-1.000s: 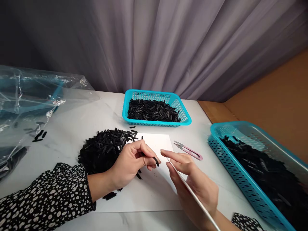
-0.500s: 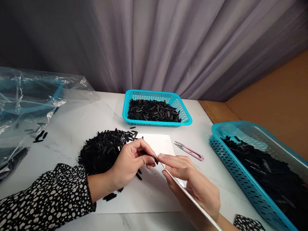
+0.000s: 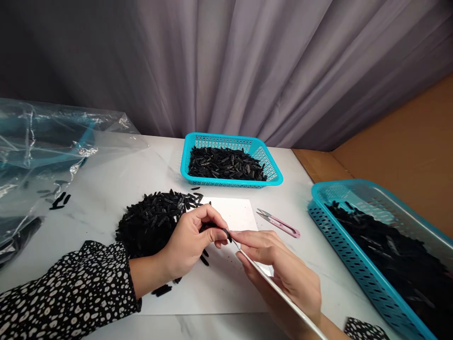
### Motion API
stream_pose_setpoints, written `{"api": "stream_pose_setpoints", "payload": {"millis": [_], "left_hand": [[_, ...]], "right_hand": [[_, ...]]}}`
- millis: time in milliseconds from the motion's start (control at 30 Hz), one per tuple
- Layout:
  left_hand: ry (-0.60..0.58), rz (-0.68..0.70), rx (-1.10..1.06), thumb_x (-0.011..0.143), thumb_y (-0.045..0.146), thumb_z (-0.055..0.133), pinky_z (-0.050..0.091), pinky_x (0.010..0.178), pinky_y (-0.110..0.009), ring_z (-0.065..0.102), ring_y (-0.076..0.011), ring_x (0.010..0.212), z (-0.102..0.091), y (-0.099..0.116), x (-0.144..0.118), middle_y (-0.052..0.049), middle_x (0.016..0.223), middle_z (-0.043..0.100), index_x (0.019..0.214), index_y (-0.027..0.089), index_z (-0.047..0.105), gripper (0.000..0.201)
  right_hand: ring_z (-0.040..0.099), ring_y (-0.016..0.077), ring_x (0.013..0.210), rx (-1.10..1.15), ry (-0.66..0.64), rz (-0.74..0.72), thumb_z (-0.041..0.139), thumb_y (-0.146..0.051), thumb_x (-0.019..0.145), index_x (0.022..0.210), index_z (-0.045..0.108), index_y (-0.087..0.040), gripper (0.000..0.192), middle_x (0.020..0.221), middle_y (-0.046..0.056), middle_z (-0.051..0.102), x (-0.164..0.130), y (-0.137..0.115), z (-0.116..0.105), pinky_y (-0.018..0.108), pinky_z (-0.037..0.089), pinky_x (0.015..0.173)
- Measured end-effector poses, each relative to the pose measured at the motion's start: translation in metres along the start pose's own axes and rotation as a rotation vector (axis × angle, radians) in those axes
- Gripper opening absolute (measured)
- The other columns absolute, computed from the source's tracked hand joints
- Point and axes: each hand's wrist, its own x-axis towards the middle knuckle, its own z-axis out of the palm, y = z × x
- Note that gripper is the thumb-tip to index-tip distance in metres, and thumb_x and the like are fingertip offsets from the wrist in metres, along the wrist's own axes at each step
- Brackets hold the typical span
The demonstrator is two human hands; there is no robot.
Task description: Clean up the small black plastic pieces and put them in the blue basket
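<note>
My left hand (image 3: 191, 243) pinches a small black piece (image 3: 227, 234) between thumb and fingers, just above a white paper sheet (image 3: 230, 283). Gripped in my right hand (image 3: 279, 264) is a long thin metal tool (image 3: 283, 295), and its tip touches the end of the black piece. A heap of similar black pieces (image 3: 152, 219) lies on the table right behind my left hand.
A turquoise basket (image 3: 231, 163) of black pieces stands at the back centre. A second, larger basket (image 3: 375, 250) sits at the right. Pink thread snips (image 3: 279, 223) lie beside the paper. Crumpled clear plastic bags (image 3: 38, 156) cover the left. Grey curtain behind.
My right hand has moved left, closing the gap, so the tool's tip now meets the black piece held in my left hand. The left hand stayed nearly still.
</note>
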Motion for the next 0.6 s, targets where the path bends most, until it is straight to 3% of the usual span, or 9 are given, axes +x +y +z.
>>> {"api": "stream_pose_setpoints", "payload": {"millis": [300,467,600], "left_hand": [[-0.063,-0.045,-0.079,0.071,0.029,0.085,0.046,0.054,-0.02,0.058,-0.009,0.056,-0.005,-0.005,0.001,0.0,0.064,0.065,0.074,0.015,0.065,0.025],[-0.085,-0.107,-0.119,0.073,0.029,0.083,0.046,0.055,-0.02,0.058,-0.0088,0.057,-0.004,-0.004,0.001,0.0,0.065,0.066,0.075,0.014,0.064,0.024],[-0.074,-0.114,-0.117,0.076,0.028,0.081,0.047,0.058,-0.02,0.058,-0.0088,0.06,-0.002,-0.002,0.001,0.0,0.065,0.065,0.077,0.014,0.065,0.021]], "right_hand": [[0.073,0.0217,0.083,-0.071,0.007,-0.14,0.054,-0.006,0.093,0.094,0.061,-0.02,0.015,0.1,0.011,0.077,0.001,0.01,0.003,0.037,0.055,0.067],[0.074,0.0248,0.091,-0.257,-0.058,-0.307,0.048,-0.003,0.093,0.1,0.062,-0.015,0.02,0.101,0.016,0.078,0.009,0.005,-0.001,0.037,0.053,0.066],[0.073,0.0261,0.091,-0.341,-0.053,-0.342,0.049,-0.003,0.093,0.099,0.061,-0.014,0.018,0.101,0.019,0.077,0.011,0.002,-0.002,0.039,0.052,0.066]]}}
